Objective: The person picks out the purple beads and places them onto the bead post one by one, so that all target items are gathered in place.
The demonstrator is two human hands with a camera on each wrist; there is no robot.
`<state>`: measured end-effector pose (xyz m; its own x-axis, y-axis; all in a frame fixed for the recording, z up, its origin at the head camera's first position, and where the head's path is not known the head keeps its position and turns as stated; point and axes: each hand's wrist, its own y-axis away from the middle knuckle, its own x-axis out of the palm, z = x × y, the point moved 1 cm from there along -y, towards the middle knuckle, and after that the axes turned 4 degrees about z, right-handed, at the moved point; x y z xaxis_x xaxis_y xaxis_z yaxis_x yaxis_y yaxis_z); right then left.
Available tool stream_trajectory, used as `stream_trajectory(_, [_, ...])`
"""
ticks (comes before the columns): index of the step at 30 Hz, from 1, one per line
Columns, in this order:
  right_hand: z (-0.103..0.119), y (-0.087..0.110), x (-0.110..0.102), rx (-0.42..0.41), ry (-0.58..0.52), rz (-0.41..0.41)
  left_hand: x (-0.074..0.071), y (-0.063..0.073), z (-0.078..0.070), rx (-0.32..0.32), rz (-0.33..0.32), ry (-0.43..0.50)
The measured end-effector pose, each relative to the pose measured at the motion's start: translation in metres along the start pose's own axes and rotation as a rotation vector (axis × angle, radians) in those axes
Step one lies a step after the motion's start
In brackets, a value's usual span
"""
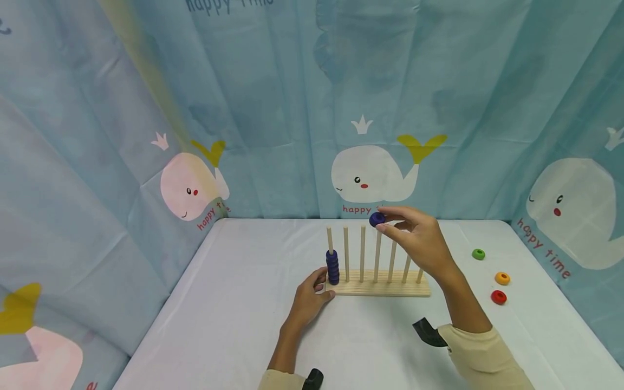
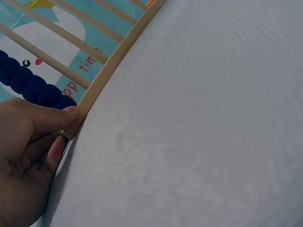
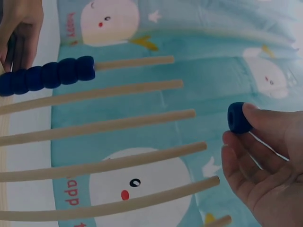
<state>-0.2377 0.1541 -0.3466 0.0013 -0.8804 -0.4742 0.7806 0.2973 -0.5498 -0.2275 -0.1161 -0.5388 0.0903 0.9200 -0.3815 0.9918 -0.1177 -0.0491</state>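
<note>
A dark blue bead (image 3: 239,117) with a hole through it is pinched between the thumb and fingers of my right hand (image 1: 414,238), up at the height of the peg tops. Below it stands a wooden peg rack (image 1: 380,291) with several upright pegs in a row. On the leftmost peg sits a stack of blue beads (image 1: 332,267); that peg's upper part is bare, as are the other pegs. My left hand (image 1: 308,299) grips the left end of the rack's base, thumb on the front edge, as the left wrist view shows.
Right of the rack, a green bead (image 1: 479,254), an orange bead (image 1: 502,278) and a red bead (image 1: 499,297) lie apart on the white table (image 1: 234,319). A blue curtain (image 1: 273,108) printed with whales hangs behind and along the sides.
</note>
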Motion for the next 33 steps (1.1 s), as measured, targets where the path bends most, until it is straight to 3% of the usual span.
stream_trajectory(15, [0.005,-0.015,0.024,-0.006,-0.044,0.068,-0.002,0.0,0.003,0.002,0.011,0.016])
stream_trajectory(33, [0.011,-0.027,0.042,-0.015,-0.026,0.077,-0.001,0.001,0.003,0.02,0.019,0.025])
